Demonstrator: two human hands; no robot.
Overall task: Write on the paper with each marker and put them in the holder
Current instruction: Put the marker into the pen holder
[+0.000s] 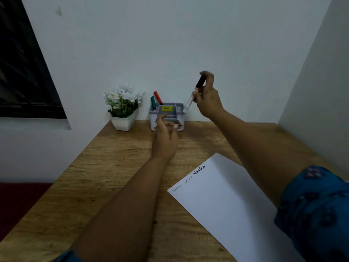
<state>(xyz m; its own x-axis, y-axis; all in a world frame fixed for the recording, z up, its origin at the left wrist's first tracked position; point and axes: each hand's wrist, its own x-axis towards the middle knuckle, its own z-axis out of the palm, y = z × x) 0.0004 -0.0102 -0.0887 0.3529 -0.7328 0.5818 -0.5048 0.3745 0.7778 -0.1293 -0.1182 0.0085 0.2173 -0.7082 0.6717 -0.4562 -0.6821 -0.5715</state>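
Observation:
A white and grey holder (181,107) stands at the back of the wooden desk against the wall. A green marker (153,103) and a red marker (157,97) stick up from its left compartment. My right hand (206,100) grips a black-capped marker (195,92), tilted, with its lower end at the holder's right rim. My left hand (165,135) hovers in front of the holder, fingers loosely curled and holding nothing. A white paper (232,207) lies at the near right, with three handwritten words along its top edge.
A white pot of white flowers (122,108) sits left of the holder. The wooden desk (105,176) meets a wall behind and another on the right. A dark window (24,72) is at the left.

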